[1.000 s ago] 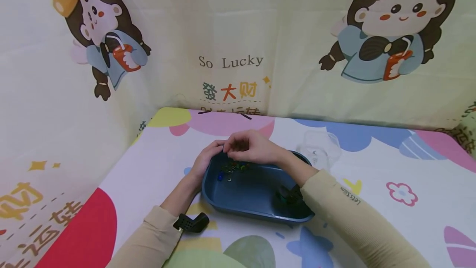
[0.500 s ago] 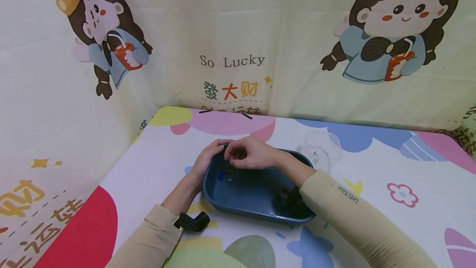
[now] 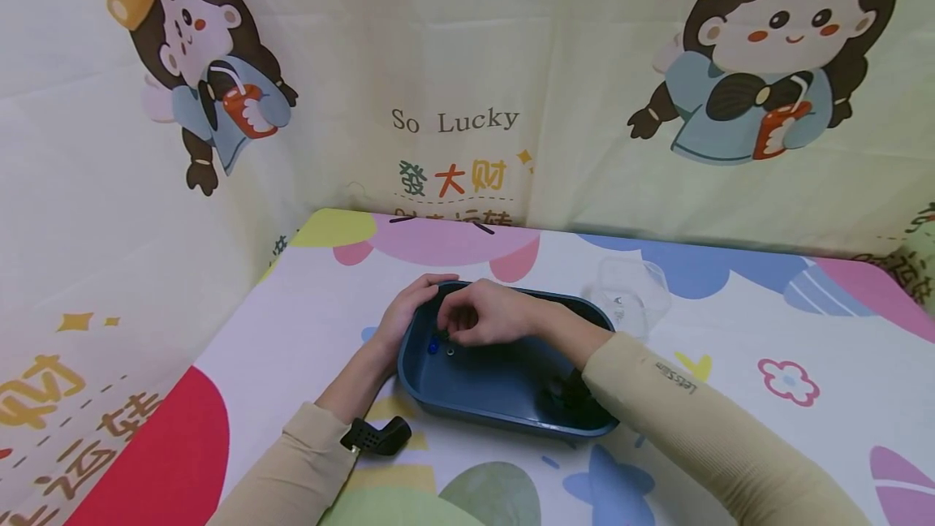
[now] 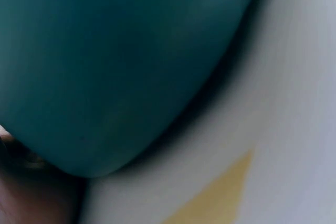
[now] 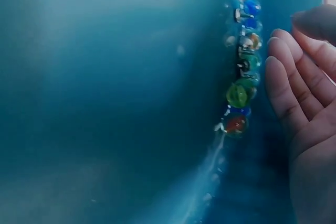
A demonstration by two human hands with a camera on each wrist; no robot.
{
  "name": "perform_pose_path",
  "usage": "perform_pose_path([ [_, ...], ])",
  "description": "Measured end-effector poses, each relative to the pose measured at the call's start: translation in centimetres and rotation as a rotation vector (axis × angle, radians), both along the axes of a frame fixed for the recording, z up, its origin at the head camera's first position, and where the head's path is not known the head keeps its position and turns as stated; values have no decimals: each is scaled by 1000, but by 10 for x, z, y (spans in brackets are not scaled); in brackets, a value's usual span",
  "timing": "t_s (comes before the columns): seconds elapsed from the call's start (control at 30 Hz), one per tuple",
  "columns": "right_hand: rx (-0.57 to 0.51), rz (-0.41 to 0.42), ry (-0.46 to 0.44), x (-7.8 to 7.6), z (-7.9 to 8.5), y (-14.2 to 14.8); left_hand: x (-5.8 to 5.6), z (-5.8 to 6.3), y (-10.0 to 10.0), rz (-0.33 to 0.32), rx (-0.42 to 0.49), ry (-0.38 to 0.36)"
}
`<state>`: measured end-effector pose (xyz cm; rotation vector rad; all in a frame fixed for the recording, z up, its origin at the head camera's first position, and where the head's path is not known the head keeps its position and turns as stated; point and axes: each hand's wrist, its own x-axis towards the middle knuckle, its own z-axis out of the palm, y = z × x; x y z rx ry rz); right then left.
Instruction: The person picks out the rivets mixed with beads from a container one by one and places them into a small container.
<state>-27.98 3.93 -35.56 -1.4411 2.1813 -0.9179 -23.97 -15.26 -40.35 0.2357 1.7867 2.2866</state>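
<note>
A dark blue plastic basin [image 3: 489, 384] stands on the table. My left hand [image 3: 404, 313] grips its far left corner, fingers along the rim; in the left wrist view the basin's outer wall [image 4: 121, 72] fills most of the picture. Inside the basin, my right hand [image 3: 491, 316] hangs low at the far left, fingers loosely bent. A row of glass marbles, among them a green marble [image 5: 238, 95] and a blue marble [image 5: 252, 7], lies beside its fingertips with small shiny metal bits. Nothing shows between the right fingers. A small ring-like piece [image 3: 450, 351] lies near the hand.
Just right of the basin stands a clear plastic container [image 3: 634, 295] with small items in it. A black wrist camera [image 3: 376, 435] sits on the left sleeve near the basin's front left corner. A printed cloth curtain [image 3: 577, 104] rises behind the table.
My right hand has come down from above the far rim into the basin, toward me, and now covers most of the marbles. My left hand stays at the corner.
</note>
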Motion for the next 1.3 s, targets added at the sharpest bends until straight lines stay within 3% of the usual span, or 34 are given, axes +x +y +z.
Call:
perform_pose_path([
  [0.3,100,25,74,1,-2,-3,0,0,0,-7,32,-3],
  [0.9,231,127,261,5,0,-11,0,-1,-1,3,4,0],
  [1.3,279,144,288,7,0,-14,0,-2,0,2,3,4],
])
